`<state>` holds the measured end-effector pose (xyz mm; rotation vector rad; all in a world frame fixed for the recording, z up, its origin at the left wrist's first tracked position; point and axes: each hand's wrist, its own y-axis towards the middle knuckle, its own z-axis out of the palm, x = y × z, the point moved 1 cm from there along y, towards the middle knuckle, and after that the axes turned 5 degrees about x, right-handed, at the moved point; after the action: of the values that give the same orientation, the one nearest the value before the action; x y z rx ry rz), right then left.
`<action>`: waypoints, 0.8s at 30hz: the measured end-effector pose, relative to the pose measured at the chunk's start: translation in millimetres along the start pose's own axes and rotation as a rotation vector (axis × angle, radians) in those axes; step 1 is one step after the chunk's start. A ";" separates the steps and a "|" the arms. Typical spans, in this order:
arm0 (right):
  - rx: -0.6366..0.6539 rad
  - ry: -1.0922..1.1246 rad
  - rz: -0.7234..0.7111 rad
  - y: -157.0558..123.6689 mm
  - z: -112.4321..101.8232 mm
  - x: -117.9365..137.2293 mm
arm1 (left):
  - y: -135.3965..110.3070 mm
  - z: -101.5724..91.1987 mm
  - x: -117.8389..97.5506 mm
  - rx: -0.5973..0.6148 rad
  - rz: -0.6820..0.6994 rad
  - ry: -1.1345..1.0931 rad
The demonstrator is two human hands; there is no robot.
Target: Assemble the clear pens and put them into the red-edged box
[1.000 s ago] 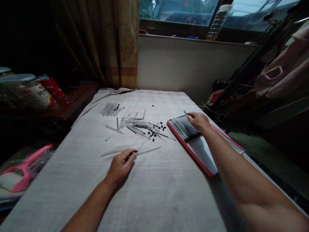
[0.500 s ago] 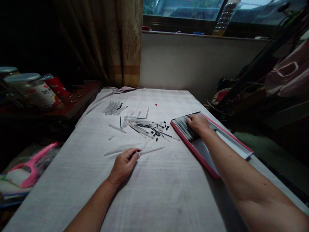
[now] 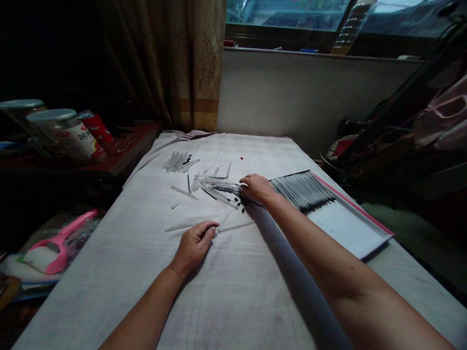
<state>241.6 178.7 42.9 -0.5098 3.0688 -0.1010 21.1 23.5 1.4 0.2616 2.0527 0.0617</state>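
My left hand (image 3: 197, 244) rests low over the cloth, thumb and fingers closed at the end of a clear pen barrel (image 3: 236, 226) that points right. Another clear barrel (image 3: 178, 227) lies partly behind that hand. Over the right end of a loose pile of pen parts (image 3: 215, 183) is my right hand (image 3: 256, 188), fingers bent and slightly apart; nothing shows between them. Small black plugs (image 3: 237, 200) and dark refills lie beneath and beside it. To its right, a shallow box (image 3: 350, 233) with a pink edge holds a row of assembled-looking pens (image 3: 302, 189).
A smaller group of clear barrels (image 3: 177, 161) lies at the far left of the white cloth (image 3: 219, 291). A tiny red piece (image 3: 241, 158) sits near the back. Jars (image 3: 69, 136) stand on a side table at left; a pink-handled object (image 3: 62, 243) lies below.
My right hand has left the row of pens in the box and moved left to the pile of parts. My left hand keeps its place by the clear barrel. The view has shifted slightly.
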 end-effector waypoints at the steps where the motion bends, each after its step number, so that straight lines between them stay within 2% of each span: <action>1: 0.012 -0.010 0.005 2.6 1.9 2.7 | 0.1 0.1 0.0 0.003 0.004 -0.001; 8: 0.094 -0.033 0.034 11.5 7.7 5.4 | 0.2 2.1 4.4 0.028 0.010 0.019; 12: 0.084 -0.029 0.050 7.2 3.0 6.7 | 0.2 2.1 5.4 0.023 0.025 0.025; 16: 0.033 0.006 0.010 0.0 -0.6 15.0 | 0.1 1.8 4.6 0.019 0.036 0.025; 19: 0.071 0.003 -0.024 -3.0 -0.1 23.6 | 0.0 2.1 4.4 0.027 0.039 0.026; 24: 0.118 -0.038 -0.002 -1.4 -2.6 34.2 | 0.2 2.5 5.5 0.037 0.038 0.024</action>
<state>209.6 166.5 45.0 -0.5027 3.0027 -0.2671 20.9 24.6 -4.6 0.3243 2.0745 0.0511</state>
